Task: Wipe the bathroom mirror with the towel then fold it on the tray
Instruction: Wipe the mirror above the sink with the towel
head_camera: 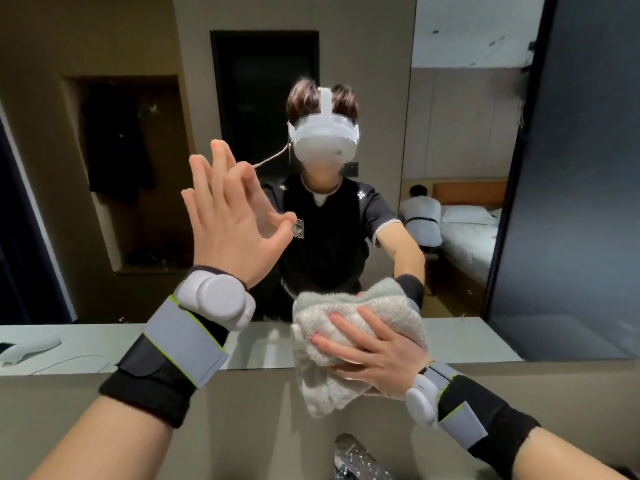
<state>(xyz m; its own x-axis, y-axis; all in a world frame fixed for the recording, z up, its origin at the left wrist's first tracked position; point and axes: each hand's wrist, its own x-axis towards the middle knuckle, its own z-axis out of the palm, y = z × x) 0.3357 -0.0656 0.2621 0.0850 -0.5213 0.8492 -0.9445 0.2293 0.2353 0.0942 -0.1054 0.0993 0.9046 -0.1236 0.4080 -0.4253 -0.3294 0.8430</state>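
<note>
Right hand (374, 355) fingers clamped on towel (349, 341) pressed against mirror (450, 133) lower edge; left hand (232, 230) fingers spread, empty.

Faucet (356, 459) cut off below

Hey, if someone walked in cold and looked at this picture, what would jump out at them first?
Probably the left hand, raised with fingers spread flat against the mirror left of centre. Next, the right hand pressing a bunched white towel onto the mirror's lower edge. Between and above them, the glass reflects the person wearing a white headset.
</note>
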